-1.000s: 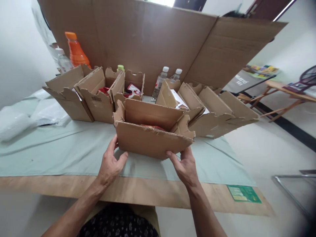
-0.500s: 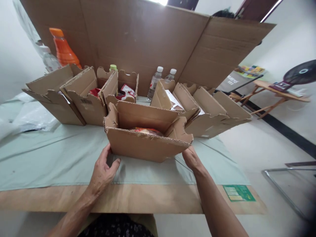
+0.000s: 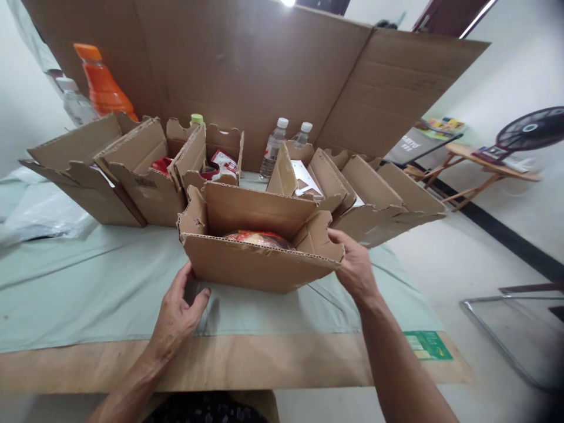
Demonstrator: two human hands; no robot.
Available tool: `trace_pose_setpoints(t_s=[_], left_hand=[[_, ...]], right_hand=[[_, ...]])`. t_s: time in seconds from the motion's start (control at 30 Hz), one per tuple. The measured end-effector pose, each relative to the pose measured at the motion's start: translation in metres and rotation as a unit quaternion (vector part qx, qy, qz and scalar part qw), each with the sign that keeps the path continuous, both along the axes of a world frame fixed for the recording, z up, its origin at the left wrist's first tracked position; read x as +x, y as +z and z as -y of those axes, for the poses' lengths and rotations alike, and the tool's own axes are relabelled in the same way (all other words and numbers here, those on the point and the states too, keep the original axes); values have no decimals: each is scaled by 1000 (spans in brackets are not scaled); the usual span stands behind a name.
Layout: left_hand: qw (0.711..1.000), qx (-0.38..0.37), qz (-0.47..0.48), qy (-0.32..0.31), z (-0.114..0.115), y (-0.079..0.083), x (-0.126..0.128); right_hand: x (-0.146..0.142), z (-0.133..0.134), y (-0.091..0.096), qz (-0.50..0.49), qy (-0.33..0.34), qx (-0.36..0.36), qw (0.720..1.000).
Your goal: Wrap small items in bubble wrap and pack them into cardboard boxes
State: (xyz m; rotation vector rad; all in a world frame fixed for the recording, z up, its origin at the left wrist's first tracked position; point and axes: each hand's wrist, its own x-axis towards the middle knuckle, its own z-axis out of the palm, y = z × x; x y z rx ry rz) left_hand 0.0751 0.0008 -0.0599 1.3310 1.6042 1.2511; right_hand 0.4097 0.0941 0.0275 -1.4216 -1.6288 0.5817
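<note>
Have the left hand (image 3: 178,308) spread wide at the near-left corner of an open-topped cardboard box (image 3: 255,271), with thumb well apart from index finger and near the bottom of the front panel. Cannot tell about contact between the hidden fingertips and the left end. Have the right hand (image 3: 355,264) against the outside of the right end, with fingertips at the cutout in the rim; cannot tell about a firm grip. See the box between the 2 hands, on a pale green cloth (image 3: 101,305) over a wooden desk (image 3: 220,365). See inside, again between the hands, a shiny packet (image 3: 258,238) with red and orange printing. Beyond the left hand, find 3 similar boxes (image 3: 143,202), with a red packet (image 3: 163,166) in the middle box. Left of that hand, note crumpled clear plastic (image 3: 53,211). Just beyond the right hand, find more slanted boxes (image 3: 374,220) side by side. Past both hands, see 2 white-capped clear bottles (image 3: 273,151) before a tall cardboard panel (image 3: 247,64). Well beyond the left hand, see an orange bottle (image 3: 103,88). Nearer than the right hand and farther right, note a green printed card (image 3: 432,345).
</note>
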Motion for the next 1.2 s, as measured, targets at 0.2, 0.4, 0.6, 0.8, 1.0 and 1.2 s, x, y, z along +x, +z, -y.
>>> trace_pose_setpoints(t_s=[0.2,0.4,0.6,0.8,1.0,1.2], left_hand=[[1000,2,-10,10,-1,-2,0],[1000,11,-2,9,-2,-5,0],[1000,10,-15,17,-2,0,2],[1000,7,-9,14,-3,0,3],[1000,13,-1,12,-4,-3,2],[1000,4,-2,9,-3,-2,2]], right_hand=[[3,-12,52,143,-52,57,987],[-6,-46,74,322,-77,2,943],[-2,-57,78,350,-91,-21,932],[0,-59,79,407,-81,-13,910],[-20,-50,81,471,-162,-62,865],[-16,-42,75,394,-138,-16,909]])
